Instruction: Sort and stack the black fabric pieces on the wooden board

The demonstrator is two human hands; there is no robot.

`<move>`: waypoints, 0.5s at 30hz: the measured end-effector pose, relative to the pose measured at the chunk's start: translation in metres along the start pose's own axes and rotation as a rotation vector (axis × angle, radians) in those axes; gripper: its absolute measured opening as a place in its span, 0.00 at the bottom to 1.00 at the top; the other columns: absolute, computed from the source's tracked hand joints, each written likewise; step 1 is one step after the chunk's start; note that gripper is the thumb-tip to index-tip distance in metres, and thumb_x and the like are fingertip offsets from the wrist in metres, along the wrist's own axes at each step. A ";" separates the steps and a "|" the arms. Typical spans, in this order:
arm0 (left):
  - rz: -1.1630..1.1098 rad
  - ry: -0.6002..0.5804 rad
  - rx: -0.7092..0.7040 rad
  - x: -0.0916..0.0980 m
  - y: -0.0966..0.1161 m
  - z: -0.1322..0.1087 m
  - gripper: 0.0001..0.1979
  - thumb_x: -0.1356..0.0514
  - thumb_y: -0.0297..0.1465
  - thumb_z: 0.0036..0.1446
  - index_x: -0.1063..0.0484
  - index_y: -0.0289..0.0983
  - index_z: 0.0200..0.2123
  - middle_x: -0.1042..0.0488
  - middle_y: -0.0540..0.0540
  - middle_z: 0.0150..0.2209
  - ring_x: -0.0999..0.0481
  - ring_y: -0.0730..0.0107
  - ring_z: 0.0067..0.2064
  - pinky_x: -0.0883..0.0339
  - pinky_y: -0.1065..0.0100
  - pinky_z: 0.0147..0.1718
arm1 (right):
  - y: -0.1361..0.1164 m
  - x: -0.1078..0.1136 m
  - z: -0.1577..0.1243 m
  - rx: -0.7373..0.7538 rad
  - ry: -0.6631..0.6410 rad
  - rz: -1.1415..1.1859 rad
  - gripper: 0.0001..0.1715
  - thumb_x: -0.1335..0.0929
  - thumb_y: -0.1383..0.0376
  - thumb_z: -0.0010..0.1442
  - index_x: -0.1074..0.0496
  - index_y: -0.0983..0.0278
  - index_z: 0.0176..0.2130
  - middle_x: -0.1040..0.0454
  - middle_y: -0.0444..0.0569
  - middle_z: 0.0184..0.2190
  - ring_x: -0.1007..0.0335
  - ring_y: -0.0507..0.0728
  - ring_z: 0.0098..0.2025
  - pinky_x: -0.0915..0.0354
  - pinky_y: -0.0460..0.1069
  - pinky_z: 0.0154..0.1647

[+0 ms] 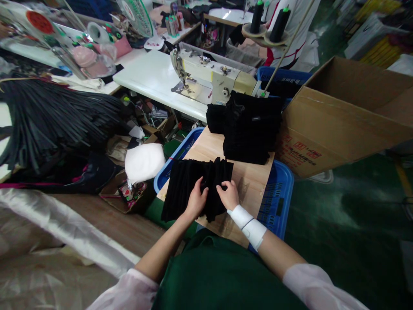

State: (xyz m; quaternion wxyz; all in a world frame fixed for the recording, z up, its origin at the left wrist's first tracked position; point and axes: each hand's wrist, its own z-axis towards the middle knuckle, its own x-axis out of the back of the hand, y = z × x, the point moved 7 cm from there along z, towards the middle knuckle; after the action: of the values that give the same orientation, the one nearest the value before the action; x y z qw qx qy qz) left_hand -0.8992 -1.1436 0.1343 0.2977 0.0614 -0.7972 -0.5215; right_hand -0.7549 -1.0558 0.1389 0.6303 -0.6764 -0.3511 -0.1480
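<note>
A row of folded black fabric pieces point(183, 185) lies across a wooden board point(248, 181) in front of me. My left hand point(197, 199) is at the middle of the row, its fingers curled into the cloth. Closed on the right part of the same row is my right hand point(228, 194), thumb and forefinger at the fabric edges; a white wrap covers that wrist. Some fingertips are lost against the black cloth. Behind the row stands a taller stack of black fabric point(251, 129) on the board.
The board rests on a blue plastic basket point(285, 193). A large open cardboard box point(309, 133) stands to the right. Beyond is a sewing machine point(216, 75) on a white table point(145, 77). Black strips point(61, 112) hang at left, near a white bundle point(145, 162).
</note>
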 end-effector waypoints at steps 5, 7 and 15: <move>-0.019 0.025 0.020 0.005 0.001 0.000 0.20 0.45 0.28 0.60 0.34 0.36 0.56 0.28 0.39 0.56 0.28 0.60 0.57 0.37 0.56 0.59 | 0.008 0.008 -0.001 -0.003 0.083 0.088 0.06 0.33 0.66 0.52 0.33 0.62 0.35 0.32 0.49 0.37 0.32 0.59 0.44 0.36 0.54 0.50; -0.026 0.013 0.018 0.005 0.003 -0.001 0.18 0.46 0.32 0.63 0.32 0.35 0.54 0.26 0.39 0.53 0.27 0.60 0.55 0.35 0.57 0.58 | 0.008 0.011 -0.002 0.031 0.109 0.123 0.11 0.33 0.68 0.51 0.33 0.62 0.38 0.31 0.49 0.39 0.33 0.59 0.46 0.37 0.54 0.52; 0.012 -0.074 -0.023 -0.007 0.004 -0.003 0.18 0.42 0.27 0.57 0.30 0.37 0.52 0.24 0.41 0.52 0.26 0.61 0.55 0.35 0.57 0.58 | 0.000 0.005 -0.003 0.062 -0.012 0.068 0.10 0.35 0.66 0.57 0.23 0.61 0.31 0.34 0.49 0.38 0.31 0.58 0.43 0.36 0.52 0.52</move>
State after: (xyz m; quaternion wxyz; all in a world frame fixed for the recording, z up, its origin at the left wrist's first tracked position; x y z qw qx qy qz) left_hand -0.8907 -1.1412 0.1360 0.2718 0.0338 -0.8021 -0.5307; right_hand -0.7508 -1.0572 0.1423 0.6535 -0.6689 -0.3362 -0.1117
